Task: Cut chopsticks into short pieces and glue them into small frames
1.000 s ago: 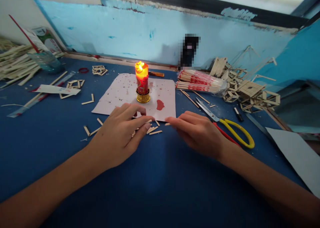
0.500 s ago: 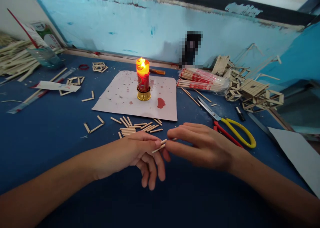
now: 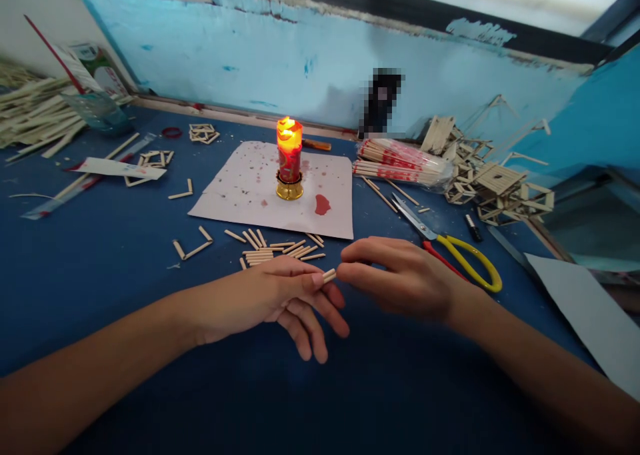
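My left hand (image 3: pixel 280 302) pinches short wooden sticks (image 3: pixel 329 276) between thumb and forefinger, its other fingers hanging loose. My right hand (image 3: pixel 400 275) meets it from the right, its fingertips pinched on the same sticks' far end. Both hover just above the blue table (image 3: pixel 125 268). A loose pile of cut sticks (image 3: pixel 273 248) lies just beyond my left hand. Behind it a lit red candle (image 3: pixel 289 152) in a gold holder stands on a wax-spotted white sheet (image 3: pixel 250 188).
Yellow and red handled scissors (image 3: pixel 450 252) lie right of my right hand. A wrapped stick bundle (image 3: pixel 400 162) and glued stick frames (image 3: pixel 500 182) sit at back right. Long sticks (image 3: pixel 30 115) pile at far left. Grey card (image 3: pixel 590 308) at the right edge.
My left hand lifted off the stick pile and drew back with sticks pinched. My right hand came in to meet it, and the two have closed together on the sticks.
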A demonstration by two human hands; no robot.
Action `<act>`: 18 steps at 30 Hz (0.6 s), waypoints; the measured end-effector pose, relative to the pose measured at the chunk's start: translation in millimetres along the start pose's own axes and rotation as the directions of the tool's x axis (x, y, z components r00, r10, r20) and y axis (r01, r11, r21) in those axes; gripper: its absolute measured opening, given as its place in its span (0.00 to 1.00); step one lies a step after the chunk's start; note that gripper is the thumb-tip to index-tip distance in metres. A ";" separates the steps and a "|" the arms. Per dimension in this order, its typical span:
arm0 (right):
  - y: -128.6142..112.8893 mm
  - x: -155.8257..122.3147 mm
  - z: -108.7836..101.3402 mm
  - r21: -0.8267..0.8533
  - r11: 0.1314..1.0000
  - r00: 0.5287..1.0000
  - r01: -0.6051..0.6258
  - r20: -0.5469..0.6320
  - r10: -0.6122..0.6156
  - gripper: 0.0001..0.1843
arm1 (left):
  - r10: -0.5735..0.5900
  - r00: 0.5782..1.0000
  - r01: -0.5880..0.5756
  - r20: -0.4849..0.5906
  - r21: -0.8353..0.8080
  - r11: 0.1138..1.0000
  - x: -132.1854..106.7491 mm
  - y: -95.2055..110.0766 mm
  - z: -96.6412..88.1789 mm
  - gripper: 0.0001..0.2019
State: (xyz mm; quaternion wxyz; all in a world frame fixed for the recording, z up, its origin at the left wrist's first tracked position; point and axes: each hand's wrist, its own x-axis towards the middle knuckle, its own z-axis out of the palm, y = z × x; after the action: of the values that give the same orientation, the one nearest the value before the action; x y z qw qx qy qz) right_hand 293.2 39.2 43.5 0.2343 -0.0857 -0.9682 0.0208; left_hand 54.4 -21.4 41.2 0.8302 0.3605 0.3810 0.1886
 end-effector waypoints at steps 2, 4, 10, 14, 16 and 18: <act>-0.9 2.7 -2.9 -0.017 0.999 1.000 0.026 -0.004 -0.026 0.15 | 0.022 1.000 -0.022 0.004 0.010 1.000 -0.3 -0.7 -0.1 0.17; 0.7 0.3 -9.3 -0.070 0.997 0.999 0.018 -0.040 -0.021 0.09 | 0.072 0.997 -0.072 0.009 0.014 0.997 0.6 -1.5 0.0 0.16; 28.9 -68.3 -48.5 -0.396 0.559 0.572 -0.729 0.097 0.815 0.25 | 0.207 0.976 -0.198 -0.068 0.127 0.972 7.4 -2.1 0.9 0.16; 46.7 -117.1 -60.1 -0.368 0.317 0.246 -0.874 0.227 0.942 0.32 | 0.277 0.957 -0.252 -0.091 0.217 0.943 10.1 -4.0 1.9 0.16; 49.9 -123.6 -57.1 -0.317 0.267 0.195 -0.910 0.242 0.950 0.31 | 0.292 0.952 -0.264 -0.090 0.240 0.934 9.3 -4.9 2.9 0.16; 50.5 -120.1 -51.7 -0.302 0.223 0.161 -0.927 0.216 0.963 0.28 | 0.305 0.948 -0.271 -0.094 0.263 0.926 7.0 -4.8 4.1 0.16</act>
State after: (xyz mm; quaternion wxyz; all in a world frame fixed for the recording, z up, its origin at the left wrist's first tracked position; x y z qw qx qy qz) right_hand 429.8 67.8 31.3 -0.0159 -0.6745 -0.7267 0.1290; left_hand 62.2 -22.4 36.0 0.7148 0.4996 0.3989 0.2834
